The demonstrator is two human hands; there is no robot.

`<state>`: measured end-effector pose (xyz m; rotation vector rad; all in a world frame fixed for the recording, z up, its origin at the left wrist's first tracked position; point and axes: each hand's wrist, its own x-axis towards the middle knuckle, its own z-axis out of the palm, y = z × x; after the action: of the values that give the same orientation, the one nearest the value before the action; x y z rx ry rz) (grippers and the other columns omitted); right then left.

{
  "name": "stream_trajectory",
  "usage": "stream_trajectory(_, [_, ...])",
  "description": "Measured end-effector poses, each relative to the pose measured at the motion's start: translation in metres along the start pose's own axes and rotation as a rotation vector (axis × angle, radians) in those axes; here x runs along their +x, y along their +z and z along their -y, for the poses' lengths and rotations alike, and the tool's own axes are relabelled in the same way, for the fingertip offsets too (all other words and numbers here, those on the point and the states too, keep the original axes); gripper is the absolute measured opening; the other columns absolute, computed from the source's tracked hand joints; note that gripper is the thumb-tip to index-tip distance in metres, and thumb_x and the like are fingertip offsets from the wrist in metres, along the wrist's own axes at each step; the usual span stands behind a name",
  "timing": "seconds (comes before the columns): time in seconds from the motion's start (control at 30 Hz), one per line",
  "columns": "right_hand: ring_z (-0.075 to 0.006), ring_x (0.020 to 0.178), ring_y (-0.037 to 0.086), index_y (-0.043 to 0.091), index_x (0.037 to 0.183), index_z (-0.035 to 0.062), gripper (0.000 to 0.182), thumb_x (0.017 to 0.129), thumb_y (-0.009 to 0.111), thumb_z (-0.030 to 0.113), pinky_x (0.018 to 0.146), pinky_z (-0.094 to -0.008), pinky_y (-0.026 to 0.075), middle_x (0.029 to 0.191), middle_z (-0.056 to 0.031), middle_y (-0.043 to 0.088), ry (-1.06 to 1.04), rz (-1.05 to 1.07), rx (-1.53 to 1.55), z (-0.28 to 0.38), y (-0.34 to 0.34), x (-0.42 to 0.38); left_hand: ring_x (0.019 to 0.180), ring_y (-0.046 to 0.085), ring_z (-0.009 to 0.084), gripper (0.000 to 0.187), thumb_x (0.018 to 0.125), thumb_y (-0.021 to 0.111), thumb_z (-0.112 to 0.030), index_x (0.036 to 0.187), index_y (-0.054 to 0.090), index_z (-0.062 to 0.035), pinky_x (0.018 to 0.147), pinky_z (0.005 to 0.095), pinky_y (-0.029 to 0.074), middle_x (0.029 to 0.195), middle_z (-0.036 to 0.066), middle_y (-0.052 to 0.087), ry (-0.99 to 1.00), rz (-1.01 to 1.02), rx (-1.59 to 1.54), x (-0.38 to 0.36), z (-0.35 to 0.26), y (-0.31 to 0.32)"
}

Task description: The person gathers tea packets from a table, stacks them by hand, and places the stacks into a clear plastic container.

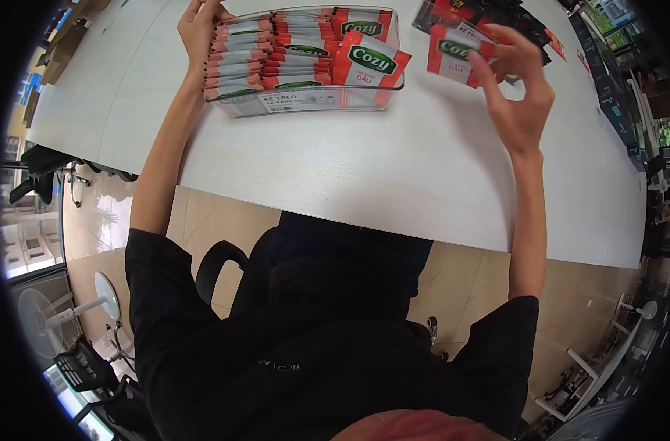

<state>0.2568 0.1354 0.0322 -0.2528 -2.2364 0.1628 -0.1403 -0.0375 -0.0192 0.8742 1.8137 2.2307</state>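
A clear plastic bin stands on the white table, packed with rows of red and white Cozy sachets. One sachet leans on top at the bin's right end. My left hand is at the bin's left end, its fingers curled by the rim and partly cut off by the frame edge. To the right of the bin, my right hand holds a Cozy sachet between thumb and fingers, above the table. Behind it lies a second clear container with dark packets, partly hidden by the hand.
The white table has its front edge close to my body. Dark packets and a red one lie at the back right. A long dark box runs along the right side. A brown carton is at the far left.
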Motion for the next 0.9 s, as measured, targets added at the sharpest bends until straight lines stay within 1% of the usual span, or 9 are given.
stream_trajectory(0.07, [-0.011, 0.067, 0.068, 0.059, 0.123, 0.0042, 0.038, 0.088, 0.072, -0.001, 0.059, -0.0243, 0.055, 0.091, -0.0067, 0.069, 0.168, -0.17, 0.438, 0.006, 0.001, 0.001, 0.056, 0.051, 0.0066, 0.014, 0.092, 0.072, -0.014, 0.09, 0.066, -0.0017, 0.054, 0.021, 0.039, 0.065, 0.004, 0.059, 0.063, -0.006, -0.009, -0.009, -0.002, 0.007])
stream_trajectory(0.1, [-0.0142, 0.069, 0.07, 0.055, 0.124, -0.0019, 0.038, 0.09, 0.07, -0.001, 0.065, -0.0274, 0.059, 0.102, -0.0105, 0.069, 0.206, -0.165, 0.548, 0.01, 0.002, 0.0, 0.054, 0.05, 0.0064, 0.017, 0.092, 0.072, -0.016, 0.09, 0.063, -0.0019, 0.053, 0.0214, 0.039, 0.064, 0.005, 0.06, 0.126, -0.006, -0.017, -0.014, -0.003, 0.011])
stream_trajectory(0.2, [-0.015, 0.07, 0.07, 0.057, 0.121, -0.0015, 0.034, 0.09, 0.07, -0.001, 0.064, -0.0268, 0.058, 0.101, -0.0104, 0.07, 0.195, -0.072, 0.646, 0.022, 0.014, -0.006, 0.056, 0.051, 0.0056, 0.021, 0.095, 0.071, -0.021, 0.094, 0.059, -0.0028, 0.054, 0.0209, 0.039, 0.067, 0.005, 0.062, 0.182, 0.065, -0.038, -0.033, -0.013, 0.028])
stream_trajectory(0.27, [-0.0148, 0.072, 0.072, 0.062, 0.116, -0.0008, 0.029, 0.089, 0.071, -0.002, 0.065, -0.0256, 0.057, 0.098, -0.0097, 0.07, 0.183, -0.017, 0.571, 0.027, 0.014, -0.007, 0.056, 0.049, 0.0049, 0.025, 0.097, 0.07, -0.025, 0.099, 0.056, -0.0041, 0.054, 0.0203, 0.037, 0.067, 0.003, 0.061, 0.22, 0.09, 0.001, -0.04, -0.017, 0.036])
stream_trajectory(0.33, [-0.014, 0.072, 0.072, 0.068, 0.111, 0.0013, 0.027, 0.085, 0.072, -0.004, 0.064, -0.0246, 0.056, 0.096, -0.0081, 0.071, 0.043, 0.019, 0.299, 0.027, 0.013, -0.005, 0.057, 0.046, 0.0034, 0.024, 0.098, 0.068, -0.026, 0.098, 0.057, -0.0049, 0.053, 0.0192, 0.035, 0.068, 0.002, 0.06, 0.231, 0.095, 0.029, -0.046, -0.024, 0.042])
stream_trajectory(0.5, [-0.0138, 0.069, 0.068, 0.072, 0.116, 0.0072, 0.028, 0.089, 0.07, 0.001, 0.061, -0.0251, 0.051, 0.093, -0.0055, 0.07, 0.127, -0.046, 0.291, 0.024, 0.013, -0.001, 0.056, 0.043, 0.0018, 0.025, 0.099, 0.067, -0.029, 0.098, 0.059, -0.0052, 0.052, 0.0188, 0.031, 0.067, 0.0, 0.058, 0.199, 0.151, 0.069, -0.046, -0.026, 0.04])
stream_trajectory(0.67, [-0.0195, 0.085, 0.059, 0.071, 0.123, 0.0118, 0.028, 0.096, 0.064, 0.01, 0.074, -0.0337, 0.048, 0.094, -0.0061, 0.066, -0.055, 0.165, 0.208, 0.016, 0.019, -0.003, 0.057, 0.043, 0.002, 0.026, 0.099, 0.067, -0.03, 0.097, 0.061, -0.0056, 0.051, 0.0197, 0.029, 0.067, 0.0, 0.058, 0.198, 0.182, 0.071, -0.04, -0.021, 0.036])
stream_trajectory(0.8, [-0.0197, 0.089, 0.056, 0.072, 0.121, 0.0127, 0.027, 0.098, 0.063, 0.021, 0.087, -0.0355, 0.04, 0.094, -0.0044, 0.067, 0.006, 0.214, 0.229, 0.019, 0.012, -0.002, 0.059, 0.044, 0.0032, 0.025, 0.099, 0.067, -0.031, 0.097, 0.061, -0.0061, 0.053, 0.0204, 0.029, 0.067, 0.0, 0.058, 0.231, 0.185, 0.091, -0.038, -0.019, 0.035])
stream_trajectory(0.9, [-0.019, 0.087, 0.055, 0.072, 0.121, 0.0143, 0.029, 0.093, 0.069, 0.019, 0.087, -0.0351, 0.038, 0.09, -0.0009, 0.069, -0.029, 0.146, 0.223, 0.028, 0.005, 0.004, 0.06, 0.045, 0.0037, 0.025, 0.099, 0.066, -0.031, 0.097, 0.061, -0.0062, 0.054, 0.0209, 0.03, 0.067, 0.0, 0.058, 0.218, 0.19, 0.109, -0.037, -0.019, 0.033])
